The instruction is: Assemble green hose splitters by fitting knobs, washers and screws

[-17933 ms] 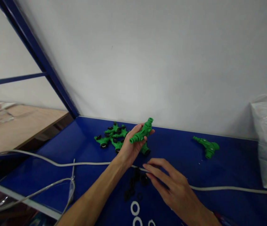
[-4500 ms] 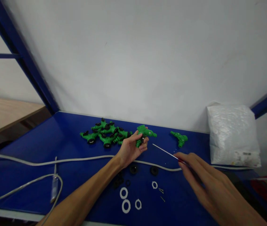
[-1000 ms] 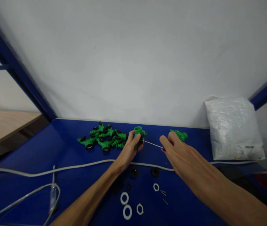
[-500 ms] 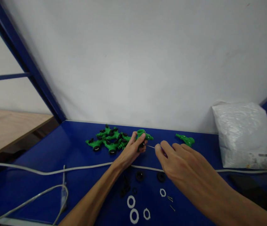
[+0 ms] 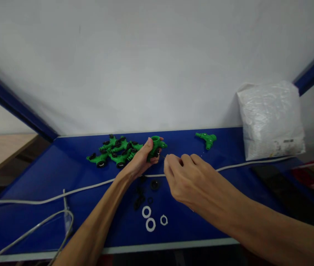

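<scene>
Since half a second before, I saw the right hand [image 5: 186, 176] close in, pinched on a tool I could barely see, beside the green plastic hose fitting [image 5: 155, 145] gripped by the left hand [image 5: 139, 162]. At three o'clock, the white plastic bag [image 5: 270, 120] stayed sealed, contents hidden.

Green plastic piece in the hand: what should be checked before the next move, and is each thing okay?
1. Left hand grips the green fitting firmly: ok.
2. Right hand pinches a thin tool next to the fitting: cannot tell, the tool is nearly hidden by the fingers.
3. Tool tip lined up with the fitting: cannot tell, too small.
4. White rings within reach on the blue table: ok.
5. Black parts close by: ok.
6. White cable out of the hands' way: not ok, it runs under them.
</scene>
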Demonstrator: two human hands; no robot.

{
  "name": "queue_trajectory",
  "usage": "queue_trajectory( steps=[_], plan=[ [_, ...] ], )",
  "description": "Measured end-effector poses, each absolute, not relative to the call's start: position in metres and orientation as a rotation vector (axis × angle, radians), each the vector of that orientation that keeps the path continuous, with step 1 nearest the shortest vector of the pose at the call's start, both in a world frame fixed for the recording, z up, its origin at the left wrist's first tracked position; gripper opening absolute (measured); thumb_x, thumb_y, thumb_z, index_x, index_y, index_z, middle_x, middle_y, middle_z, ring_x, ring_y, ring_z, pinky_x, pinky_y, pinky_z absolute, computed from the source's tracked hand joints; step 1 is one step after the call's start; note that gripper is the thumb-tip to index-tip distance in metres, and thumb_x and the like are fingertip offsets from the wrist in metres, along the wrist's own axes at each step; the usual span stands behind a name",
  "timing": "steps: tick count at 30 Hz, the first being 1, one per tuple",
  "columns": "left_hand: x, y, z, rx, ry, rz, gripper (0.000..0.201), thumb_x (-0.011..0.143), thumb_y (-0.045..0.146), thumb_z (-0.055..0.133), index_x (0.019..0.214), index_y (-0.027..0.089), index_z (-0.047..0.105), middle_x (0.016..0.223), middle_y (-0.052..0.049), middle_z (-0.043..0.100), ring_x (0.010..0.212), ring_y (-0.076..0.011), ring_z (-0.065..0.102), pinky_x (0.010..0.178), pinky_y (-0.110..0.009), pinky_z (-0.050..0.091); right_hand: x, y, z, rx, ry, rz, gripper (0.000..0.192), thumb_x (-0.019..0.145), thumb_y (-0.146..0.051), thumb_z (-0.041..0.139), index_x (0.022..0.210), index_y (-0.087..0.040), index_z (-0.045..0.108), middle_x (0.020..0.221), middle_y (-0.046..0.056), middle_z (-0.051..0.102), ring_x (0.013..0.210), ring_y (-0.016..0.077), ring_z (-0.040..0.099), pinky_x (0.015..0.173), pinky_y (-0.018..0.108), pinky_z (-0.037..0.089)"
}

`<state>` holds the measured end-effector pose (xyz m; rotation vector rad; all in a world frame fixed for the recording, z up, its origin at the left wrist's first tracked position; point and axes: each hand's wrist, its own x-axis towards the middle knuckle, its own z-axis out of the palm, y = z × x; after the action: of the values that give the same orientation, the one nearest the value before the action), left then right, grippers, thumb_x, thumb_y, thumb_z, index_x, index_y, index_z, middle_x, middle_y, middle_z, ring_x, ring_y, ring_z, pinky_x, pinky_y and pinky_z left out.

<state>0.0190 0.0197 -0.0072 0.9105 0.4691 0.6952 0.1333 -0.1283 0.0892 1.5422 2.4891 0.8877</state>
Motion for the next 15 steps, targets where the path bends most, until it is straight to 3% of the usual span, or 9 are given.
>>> queue_trajectory(
  steps=[8, 12, 15],
  plan=[
    [0.024, 0.019, -0.012, 0.923, 0.496, 0.708, 0.053, 0.081, 0.063, 0.070, 0.106, 0.016, 0.068, 0.073, -0.001, 0.056, 0.051, -0.0060, 0.035, 0.047, -0.019, 0.029, 0.157, -0.120, 0.089, 1.929, 2.462, 0.140, 0.034, 0.077, 0.003, 0.057, 0.105, -0.013, 0.066, 0.091, 0.008, 0.067, 0.063, 0.0194, 0.063, 0.051, 0.030, 0.040],
    [0.025, 0.019, -0.013, 0.912, 0.513, 0.768, 0.053, 0.084, 0.062, 0.068, 0.110, 0.016, 0.067, 0.075, -0.001, 0.057, 0.050, -0.0053, 0.035, 0.047, -0.018, 0.030, 0.168, -0.116, 0.055, 2.135, 2.548, 0.133, 0.017, 0.086, -0.008, 0.056, 0.099, -0.018, 0.062, 0.073, 0.001, 0.063, 0.057, 0.0181, 0.059, 0.053, 0.031, 0.038],
    [0.025, 0.018, -0.013, 0.866, 0.529, 0.789, 0.051, 0.084, 0.060, 0.069, 0.111, 0.016, 0.066, 0.074, 0.000, 0.056, 0.049, -0.0045, 0.034, 0.048, -0.017, 0.033, 0.169, -0.115, 0.047, 2.175, 2.593, 0.162, 0.026, 0.090, -0.008, 0.050, 0.113, -0.017, 0.059, 0.077, 0.002, 0.064, 0.059, 0.0168, 0.058, 0.054, 0.030, 0.039]
  ],
)
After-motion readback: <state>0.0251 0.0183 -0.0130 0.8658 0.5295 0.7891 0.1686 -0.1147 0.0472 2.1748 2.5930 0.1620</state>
